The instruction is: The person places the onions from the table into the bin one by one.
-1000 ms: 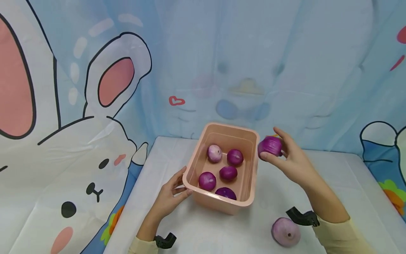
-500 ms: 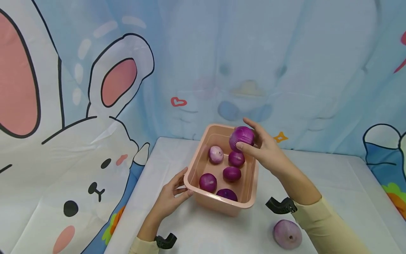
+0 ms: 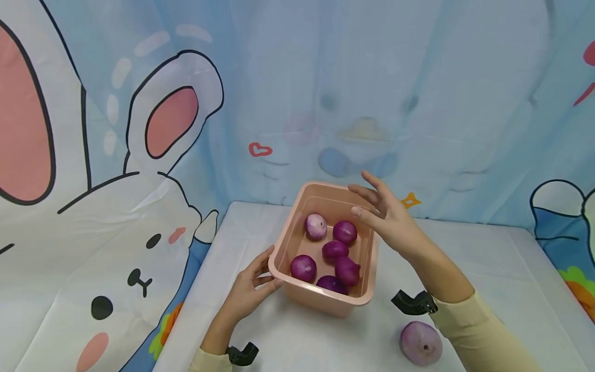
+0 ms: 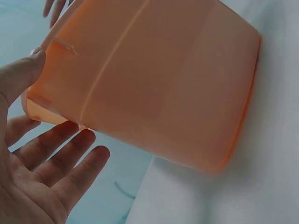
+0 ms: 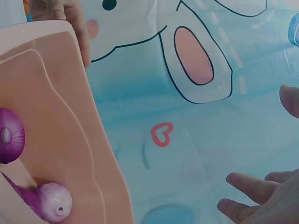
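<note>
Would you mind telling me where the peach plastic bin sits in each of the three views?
Head: peach plastic bin at centre, holding six purple onions.
Left wrist: its outer wall fills most of the picture.
Right wrist: its rim and inside fill the left side.
Shared landmark: the left hand on the bin's near-left corner, seen in all three.

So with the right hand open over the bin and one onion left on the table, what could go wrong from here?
1. The pale onion lies close to the right sleeve and near the table's front edge; a careless reach could nudge it off.
2. The left hand only touches the pink bin at one corner with mostly straight fingers, so a knock might slide or tip the bin.
3. The right hand hangs above the bin's rim and could catch it when withdrawing.
</note>
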Available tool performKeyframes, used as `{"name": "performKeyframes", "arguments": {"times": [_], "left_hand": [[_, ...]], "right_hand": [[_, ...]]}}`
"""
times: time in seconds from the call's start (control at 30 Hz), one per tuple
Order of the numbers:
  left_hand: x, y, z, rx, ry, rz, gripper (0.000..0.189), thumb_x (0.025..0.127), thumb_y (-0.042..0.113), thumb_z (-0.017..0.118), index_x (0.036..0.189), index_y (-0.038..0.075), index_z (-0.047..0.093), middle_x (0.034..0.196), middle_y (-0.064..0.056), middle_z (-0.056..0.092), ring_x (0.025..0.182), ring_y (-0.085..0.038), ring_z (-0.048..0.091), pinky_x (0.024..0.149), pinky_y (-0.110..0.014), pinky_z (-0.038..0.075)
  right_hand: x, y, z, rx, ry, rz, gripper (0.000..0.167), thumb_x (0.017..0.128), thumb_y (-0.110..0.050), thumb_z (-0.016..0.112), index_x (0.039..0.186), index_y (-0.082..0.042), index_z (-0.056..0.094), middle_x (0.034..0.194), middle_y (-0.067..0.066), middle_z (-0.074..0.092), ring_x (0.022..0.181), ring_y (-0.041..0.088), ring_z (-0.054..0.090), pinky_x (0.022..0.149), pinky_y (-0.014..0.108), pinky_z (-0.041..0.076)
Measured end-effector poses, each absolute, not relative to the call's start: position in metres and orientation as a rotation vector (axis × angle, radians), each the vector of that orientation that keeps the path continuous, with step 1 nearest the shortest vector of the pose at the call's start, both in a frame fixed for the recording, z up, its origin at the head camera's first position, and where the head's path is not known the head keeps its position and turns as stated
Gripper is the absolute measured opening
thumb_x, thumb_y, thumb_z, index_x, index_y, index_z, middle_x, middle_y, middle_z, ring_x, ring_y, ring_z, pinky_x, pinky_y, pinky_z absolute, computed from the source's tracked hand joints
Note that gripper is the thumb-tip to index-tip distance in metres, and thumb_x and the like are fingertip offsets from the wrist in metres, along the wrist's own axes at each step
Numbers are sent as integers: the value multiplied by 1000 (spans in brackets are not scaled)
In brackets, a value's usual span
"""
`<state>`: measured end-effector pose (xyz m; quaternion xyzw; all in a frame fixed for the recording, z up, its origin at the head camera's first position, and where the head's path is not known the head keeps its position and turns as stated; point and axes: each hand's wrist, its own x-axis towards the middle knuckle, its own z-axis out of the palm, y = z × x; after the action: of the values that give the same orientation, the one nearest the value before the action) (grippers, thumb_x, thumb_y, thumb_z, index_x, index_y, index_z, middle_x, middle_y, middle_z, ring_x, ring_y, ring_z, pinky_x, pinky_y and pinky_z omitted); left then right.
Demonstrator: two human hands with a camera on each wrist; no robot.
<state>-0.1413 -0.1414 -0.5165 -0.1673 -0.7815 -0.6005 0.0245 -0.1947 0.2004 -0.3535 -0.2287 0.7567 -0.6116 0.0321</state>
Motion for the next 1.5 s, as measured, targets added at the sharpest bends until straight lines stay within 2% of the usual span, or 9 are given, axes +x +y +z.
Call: {"name": "performKeyframes", "arguments": {"times": [0.13, 0.37, 0.6, 0.7, 0.83, 1.03, 1.23, 1.37, 1.5], "left_hand": [[-140, -143, -517, -531, -2406, -1876, 81, 91, 7, 81, 160, 14, 41, 149, -12, 55, 128, -32, 59, 98, -60, 52], [-138, -147, -519, -583, -2368, -1910, 82, 91, 11, 83, 160, 22, 42, 150, -8, 54, 129, -29, 59, 98, -56, 53], [-139, -148, -524, -606, -2371, -1906, 79, 93, 16, 82, 160, 25, 41, 150, -7, 55, 129, -28, 59, 98, -54, 54], [-138, -148, -524, -598, -2372, -1902, 80, 92, 14, 82, 160, 24, 41, 150, -7, 55, 129, -28, 59, 98, -54, 54], [-135, -145, -516, -559, -2394, -1898, 81, 91, 9, 82, 161, 18, 40, 150, -10, 54, 129, -31, 59, 99, -54, 54], [-124, -142, -494, -555, -2391, -1908, 78, 92, 6, 80, 159, 7, 40, 149, -18, 54, 129, -38, 58, 99, -59, 51], [-132, -145, -501, -570, -2402, -1866, 80, 92, 6, 80, 160, 12, 40, 150, -13, 54, 129, -34, 59, 98, -54, 54], [-137, -147, -508, -557, -2422, -1852, 81, 91, 7, 81, 161, 16, 40, 150, -10, 54, 129, -30, 59, 98, -51, 55], [-130, -145, -499, -562, -2413, -1886, 79, 92, 7, 80, 160, 11, 40, 150, -13, 54, 129, -33, 59, 99, -52, 54]], "right_hand": [[-192, 202, -353, -718, 2332, -1873, 80, 107, -22, 62, 168, -28, 11, 162, 6, 40, 148, 31, 36, 115, 54, 37], [-186, 206, -354, -723, 2358, -1852, 79, 107, -20, 61, 168, -27, 12, 162, 8, 40, 149, 33, 33, 112, 35, 42], [-176, 214, -358, -739, 2481, -1757, 79, 105, -19, 65, 167, -28, 17, 159, 4, 45, 153, 27, 26, 119, 66, 20], [-166, 218, -364, -776, 2656, -1598, 78, 102, -22, 70, 165, -31, 25, 155, 0, 49, 152, 26, 29, 118, 70, 19], [-152, 226, -377, -812, 2918, -1320, 77, 98, -27, 76, 163, -27, 35, 154, 3, 50, 148, 32, 35, 112, 72, 29], [-127, 246, -403, -763, 3193, -888, 76, 95, -36, 79, 158, -12, 44, 152, 18, 51, 144, 50, 34, 107, 86, 9], [-100, 264, -430, -650, 3366, -442, 75, 88, -37, 84, 152, -11, 52, 146, 23, 55, 140, 52, 37, 106, 86, -5], [-86, 271, -446, -547, 3335, -270, 78, 85, -40, 85, 150, -10, 54, 145, 23, 56, 138, 53, 38, 103, 87, -7], [-71, 274, -470, -437, 3166, -192, 81, 81, -46, 87, 148, -11, 56, 140, 22, 60, 133, 56, 44, 95, 94, 2]]}}
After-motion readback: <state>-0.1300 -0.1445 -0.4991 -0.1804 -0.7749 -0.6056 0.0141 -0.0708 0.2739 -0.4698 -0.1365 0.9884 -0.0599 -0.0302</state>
